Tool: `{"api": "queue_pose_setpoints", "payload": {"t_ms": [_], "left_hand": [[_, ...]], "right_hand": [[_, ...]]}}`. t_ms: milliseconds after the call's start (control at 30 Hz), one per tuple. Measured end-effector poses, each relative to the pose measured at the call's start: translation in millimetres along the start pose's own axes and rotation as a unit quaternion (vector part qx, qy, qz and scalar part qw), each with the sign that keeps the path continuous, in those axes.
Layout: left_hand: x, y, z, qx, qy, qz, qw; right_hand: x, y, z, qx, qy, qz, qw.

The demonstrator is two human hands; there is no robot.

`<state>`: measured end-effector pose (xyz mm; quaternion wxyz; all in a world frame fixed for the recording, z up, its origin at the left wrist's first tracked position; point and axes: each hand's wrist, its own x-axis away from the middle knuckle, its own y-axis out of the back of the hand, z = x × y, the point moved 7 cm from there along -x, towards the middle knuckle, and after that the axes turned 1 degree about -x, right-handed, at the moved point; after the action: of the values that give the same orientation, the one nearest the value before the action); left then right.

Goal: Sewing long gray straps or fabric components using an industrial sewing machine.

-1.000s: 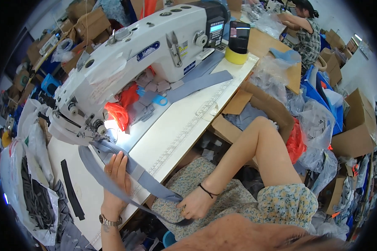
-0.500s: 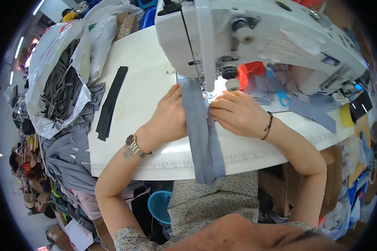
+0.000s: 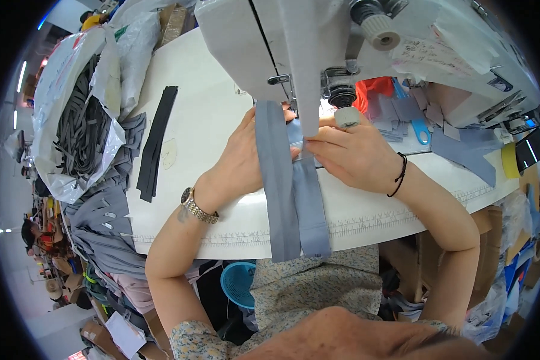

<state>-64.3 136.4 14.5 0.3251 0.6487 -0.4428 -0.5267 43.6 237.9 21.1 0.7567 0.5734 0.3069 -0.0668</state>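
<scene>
A long blue-grey fabric strip [image 3: 276,186] runs from the sewing machine's [image 3: 306,66] needle area over the table's front edge. Beside it lies a lighter blue fabric piece [image 3: 313,210]. My left hand [image 3: 237,159] is partly hidden beneath the darker strip, its fingertips showing past the strip's right side against the lighter fabric; it looks closed on the cloth. With thumb and fingers together, my right hand [image 3: 363,156] pinches the edge of the lighter piece close to the needle. The presser foot is largely hidden by the machine head and my fingers.
Black strips [image 3: 157,144] lie on the white table [image 3: 201,78] at left. A plastic bag [image 3: 48,144] of grey strips stands beyond them. At right are fabric scraps, blue-handled snips [image 3: 422,132], yellow tape [image 3: 510,160] and a phone [image 3: 529,153]. A blue basket [image 3: 237,285] sits below.
The lighter piece has spread out to the right of the darker strip, so more of it shows. My right hand has shifted slightly right. The view has moved closer to the machine.
</scene>
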Motion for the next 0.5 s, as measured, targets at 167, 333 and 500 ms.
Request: {"api": "queue_pose_setpoints", "payload": {"t_ms": [167,333,500], "left_hand": [[6.3,7.8,0.5,-0.011,0.012,-0.017,1.000],[12.7,14.4,-19.7,0.024,-0.069,-0.006,0.997],[9.0,12.9,-10.7,0.004,-0.039,0.005,0.999]], "right_hand": [[2.1,-1.7,-2.6,-0.029,-0.023,0.058,0.998],[5.7,-2.0,-12.9,-0.020,-0.069,0.065,0.995],[-0.5,-4.8,-18.6,-0.015,-0.122,0.093,0.988]]}}
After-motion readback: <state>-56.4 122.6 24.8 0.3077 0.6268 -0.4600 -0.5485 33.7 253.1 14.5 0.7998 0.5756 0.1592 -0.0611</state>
